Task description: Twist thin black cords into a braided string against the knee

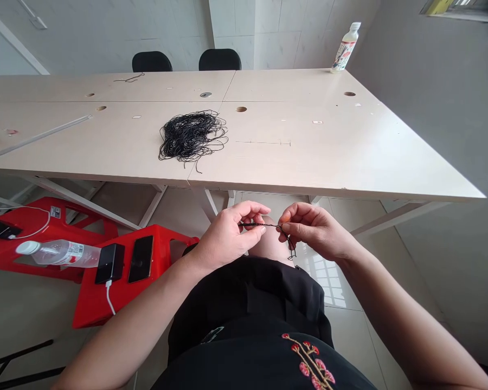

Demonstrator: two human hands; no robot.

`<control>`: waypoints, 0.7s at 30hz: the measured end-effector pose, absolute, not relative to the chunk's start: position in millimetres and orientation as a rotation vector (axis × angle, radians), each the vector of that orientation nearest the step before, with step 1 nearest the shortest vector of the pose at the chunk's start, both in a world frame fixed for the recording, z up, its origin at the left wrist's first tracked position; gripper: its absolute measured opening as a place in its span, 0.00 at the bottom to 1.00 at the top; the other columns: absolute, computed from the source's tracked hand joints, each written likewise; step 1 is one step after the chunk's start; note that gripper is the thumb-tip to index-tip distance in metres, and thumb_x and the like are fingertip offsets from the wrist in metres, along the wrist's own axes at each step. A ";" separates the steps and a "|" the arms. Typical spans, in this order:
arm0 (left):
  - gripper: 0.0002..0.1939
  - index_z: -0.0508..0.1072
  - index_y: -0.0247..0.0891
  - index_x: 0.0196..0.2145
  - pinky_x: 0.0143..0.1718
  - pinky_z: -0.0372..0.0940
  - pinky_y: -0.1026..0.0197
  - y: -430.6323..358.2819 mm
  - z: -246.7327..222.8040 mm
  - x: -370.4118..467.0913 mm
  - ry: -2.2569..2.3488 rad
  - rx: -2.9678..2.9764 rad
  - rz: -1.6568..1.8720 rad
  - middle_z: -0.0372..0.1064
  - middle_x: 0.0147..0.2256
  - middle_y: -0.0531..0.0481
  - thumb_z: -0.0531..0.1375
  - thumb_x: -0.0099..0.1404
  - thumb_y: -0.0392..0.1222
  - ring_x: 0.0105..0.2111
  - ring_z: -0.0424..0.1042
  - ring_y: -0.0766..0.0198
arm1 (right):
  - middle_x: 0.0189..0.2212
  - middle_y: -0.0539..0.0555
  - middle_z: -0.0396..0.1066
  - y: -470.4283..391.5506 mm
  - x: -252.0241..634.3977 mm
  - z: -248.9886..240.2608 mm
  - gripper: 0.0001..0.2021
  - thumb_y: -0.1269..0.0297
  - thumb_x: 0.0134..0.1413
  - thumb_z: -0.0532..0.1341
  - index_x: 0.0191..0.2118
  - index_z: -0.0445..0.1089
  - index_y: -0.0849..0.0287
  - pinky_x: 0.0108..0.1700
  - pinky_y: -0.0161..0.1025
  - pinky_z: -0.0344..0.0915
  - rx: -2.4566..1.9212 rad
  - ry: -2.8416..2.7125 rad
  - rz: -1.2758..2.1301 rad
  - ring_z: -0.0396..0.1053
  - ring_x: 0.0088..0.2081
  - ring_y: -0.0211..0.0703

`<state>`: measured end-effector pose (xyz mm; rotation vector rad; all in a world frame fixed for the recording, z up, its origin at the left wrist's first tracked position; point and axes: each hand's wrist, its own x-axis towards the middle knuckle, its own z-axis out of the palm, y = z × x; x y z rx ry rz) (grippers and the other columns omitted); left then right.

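Note:
Between my two hands, above my lap, runs a thin black cord [270,225], braided or knotted on its left part. My left hand [238,230] grips the thicker braided part, thumb below and fingers curled over it. At the other side my right hand [309,227] pinches the cord between thumb and forefinger. Below the right fingertips hang a few loose loops and ends of it. A tangled heap of black cord [191,135] lies on the table, out of reach of both hands' fingers.
The pale table [350,157] spans the view ahead, with a white bottle [345,47] at its far corner. To the left, red stools [89,303] carry a phone [140,259], a black power bank [109,263] with a white cable and a clear bottle [61,253]. Two black chairs [219,59] stand behind.

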<state>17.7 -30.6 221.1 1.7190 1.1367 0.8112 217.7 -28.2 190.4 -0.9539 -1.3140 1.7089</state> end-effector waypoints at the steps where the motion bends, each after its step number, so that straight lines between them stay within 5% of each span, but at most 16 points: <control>1: 0.14 0.71 0.37 0.42 0.39 0.66 0.62 -30.8 221.3 17.7 1.137 1.716 0.812 0.69 0.32 0.50 0.58 0.56 0.36 0.34 0.69 0.66 | 0.24 0.49 0.69 -28.3 217.5 190.1 0.08 0.64 0.48 0.64 0.32 0.66 0.60 0.24 0.31 0.67 -0.962 -1.314 1.705 0.70 0.28 0.36; 12: 0.11 0.77 0.40 0.35 0.32 0.64 0.64 -27.8 217.1 25.2 1.212 1.774 0.771 0.69 0.31 0.50 0.61 0.56 0.46 0.29 0.67 0.67 | 0.27 0.48 0.65 -33.8 208.1 198.6 0.08 0.62 0.52 0.60 0.30 0.59 0.58 0.20 0.30 0.55 -1.024 -1.433 1.509 0.57 0.21 0.29; 21: 0.06 0.74 0.37 0.29 0.27 0.58 0.67 -22.2 201.3 31.5 1.127 1.187 0.808 0.68 0.26 0.54 0.63 0.53 0.41 0.25 0.62 0.72 | 0.31 0.53 0.65 -26.9 202.4 188.5 0.05 0.73 0.55 0.50 0.32 0.57 0.55 0.30 0.36 0.60 -1.035 -2.030 0.616 0.62 0.31 0.38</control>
